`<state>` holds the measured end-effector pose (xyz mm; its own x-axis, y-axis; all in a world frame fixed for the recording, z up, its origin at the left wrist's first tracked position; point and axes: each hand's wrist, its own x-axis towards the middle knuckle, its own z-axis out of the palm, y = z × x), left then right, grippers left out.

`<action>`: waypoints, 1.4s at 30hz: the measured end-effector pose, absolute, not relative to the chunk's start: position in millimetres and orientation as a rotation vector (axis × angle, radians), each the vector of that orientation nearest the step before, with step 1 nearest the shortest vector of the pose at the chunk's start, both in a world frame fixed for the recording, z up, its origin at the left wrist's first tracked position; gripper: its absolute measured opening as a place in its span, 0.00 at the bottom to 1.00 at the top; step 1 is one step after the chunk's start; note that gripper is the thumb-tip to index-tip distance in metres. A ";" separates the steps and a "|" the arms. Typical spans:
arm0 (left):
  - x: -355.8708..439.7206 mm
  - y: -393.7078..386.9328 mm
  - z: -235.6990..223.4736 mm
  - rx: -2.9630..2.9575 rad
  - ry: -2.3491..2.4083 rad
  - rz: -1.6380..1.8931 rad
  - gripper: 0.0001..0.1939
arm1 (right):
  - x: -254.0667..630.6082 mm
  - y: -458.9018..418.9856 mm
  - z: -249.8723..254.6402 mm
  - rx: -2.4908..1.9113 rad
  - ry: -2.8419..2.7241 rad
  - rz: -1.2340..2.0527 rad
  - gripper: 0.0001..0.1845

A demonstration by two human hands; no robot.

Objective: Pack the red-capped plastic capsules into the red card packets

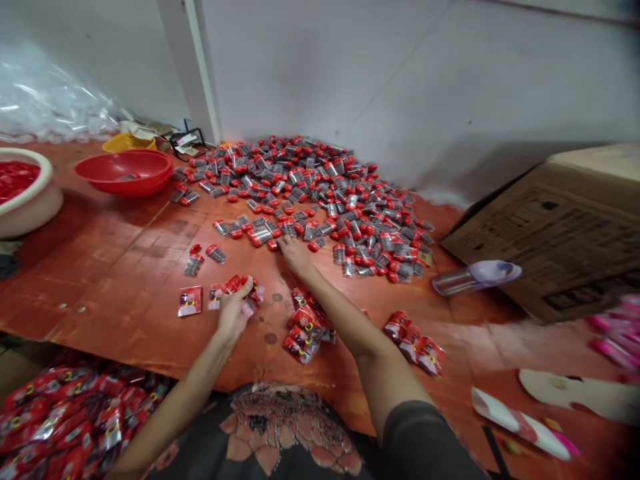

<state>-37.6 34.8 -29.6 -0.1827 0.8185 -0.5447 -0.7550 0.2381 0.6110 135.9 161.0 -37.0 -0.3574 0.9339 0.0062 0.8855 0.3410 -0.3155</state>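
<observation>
Orange-red worktable (100,267), heap of small red-and-clear packets (310,193) against the wall (400,80) just past the right fingertips. Left hand (231,313) has fingers curled shut on a bunch of red sachets (243,292) — right hand (295,257) stretched out, fingertips on the heap's near edge, hold unclear.

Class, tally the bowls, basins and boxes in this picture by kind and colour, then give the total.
Red bowl: 1
White basin: 1
Yellow bowl, partly hidden: 1
Cardboard box: 1
Total: 4
</observation>
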 end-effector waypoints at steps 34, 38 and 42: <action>-7.3 20.6 25.3 0.325 0.883 1.470 0.18 | 140.8 -31.2 20.1 -1.261 -1.169 1.333 0.21; -6.0 18.3 31.0 0.378 0.868 1.479 0.18 | 147.5 -29.8 25.8 -1.241 -1.153 1.393 0.22; -3.4 14.3 33.9 0.399 0.884 1.503 0.18 | 149.4 -31.2 26.6 -1.257 -1.175 1.334 0.21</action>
<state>-3.4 14.3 33.9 -0.1558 0.9544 -0.2547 -0.6865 0.0808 0.7226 149.4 -31.2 26.6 -0.0467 0.9926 -0.1118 -0.0145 -0.1126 -0.9935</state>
